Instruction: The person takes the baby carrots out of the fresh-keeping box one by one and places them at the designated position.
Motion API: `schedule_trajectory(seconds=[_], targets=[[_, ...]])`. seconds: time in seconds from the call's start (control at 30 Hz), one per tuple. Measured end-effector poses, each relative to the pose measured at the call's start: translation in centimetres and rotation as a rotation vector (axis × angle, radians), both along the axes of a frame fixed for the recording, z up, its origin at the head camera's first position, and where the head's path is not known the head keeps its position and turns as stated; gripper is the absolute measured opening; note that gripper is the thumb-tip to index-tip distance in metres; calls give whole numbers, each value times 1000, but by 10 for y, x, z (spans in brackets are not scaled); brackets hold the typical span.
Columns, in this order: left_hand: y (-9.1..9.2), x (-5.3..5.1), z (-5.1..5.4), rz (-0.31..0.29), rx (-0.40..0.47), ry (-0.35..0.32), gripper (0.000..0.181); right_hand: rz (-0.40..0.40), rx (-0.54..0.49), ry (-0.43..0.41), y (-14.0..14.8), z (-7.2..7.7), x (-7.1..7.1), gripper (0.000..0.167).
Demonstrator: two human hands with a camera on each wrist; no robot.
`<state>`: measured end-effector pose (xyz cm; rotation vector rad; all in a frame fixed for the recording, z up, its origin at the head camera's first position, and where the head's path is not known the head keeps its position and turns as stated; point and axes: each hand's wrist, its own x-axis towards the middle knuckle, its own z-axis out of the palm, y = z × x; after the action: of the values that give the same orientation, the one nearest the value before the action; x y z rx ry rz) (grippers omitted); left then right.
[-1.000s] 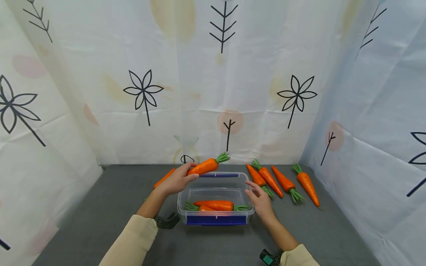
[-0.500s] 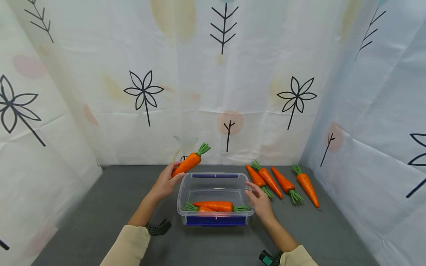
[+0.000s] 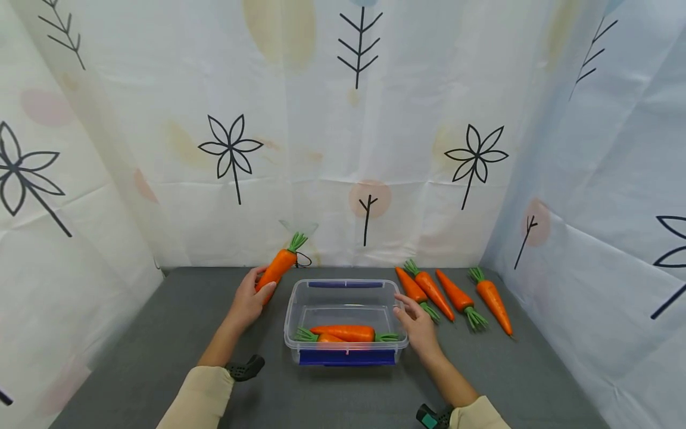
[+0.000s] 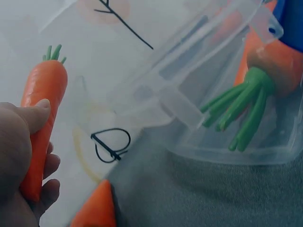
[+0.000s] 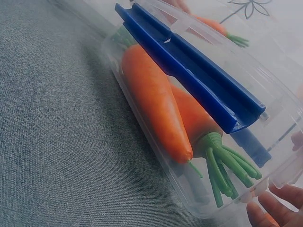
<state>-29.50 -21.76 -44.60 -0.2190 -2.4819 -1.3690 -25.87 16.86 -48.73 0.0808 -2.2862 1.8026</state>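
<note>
My left hand (image 3: 248, 305) grips a carrot (image 3: 279, 266) left of the clear box (image 3: 346, 311), its green top tilted up and to the right. The left wrist view shows thumb and fingers round that carrot (image 4: 46, 90), with another carrot's tip (image 4: 100, 208) below on the cloth. Two carrots (image 3: 344, 332) lie inside the box along its front wall. At the box's right side, my right hand (image 3: 420, 328) rests with relaxed fingers against the rim; in the right wrist view its fingertips (image 5: 270, 208) show beside the box corner.
Right of the box, several carrots (image 3: 494, 302) lie on the grey table cloth (image 3: 321, 396). A blue latch (image 3: 347, 357) sticks out at the box's front. Patterned white curtains (image 3: 321, 149) stand behind and on both sides.
My left hand has moved left and down, carrying its carrot from above the box's back left corner to beside the box. The right hand and the box have barely moved.
</note>
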Motion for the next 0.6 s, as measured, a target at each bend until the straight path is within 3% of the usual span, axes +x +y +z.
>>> schedule_trajectory(seconds=[0.17,0.33,0.53,0.6], targets=[[-8,-2,-10,46,11,-73,48,6,1,-8,0,0,0,38],[-19,-4,-19,87,12,-100,49,6,-7,-13,-1,0,0,38],[-31,-6,-26,147,-48,-151,51,8,18,-20,-9,32,22,36],[-34,-6,-27,165,-64,-178,52,14,18,-16,-9,35,24,36]])
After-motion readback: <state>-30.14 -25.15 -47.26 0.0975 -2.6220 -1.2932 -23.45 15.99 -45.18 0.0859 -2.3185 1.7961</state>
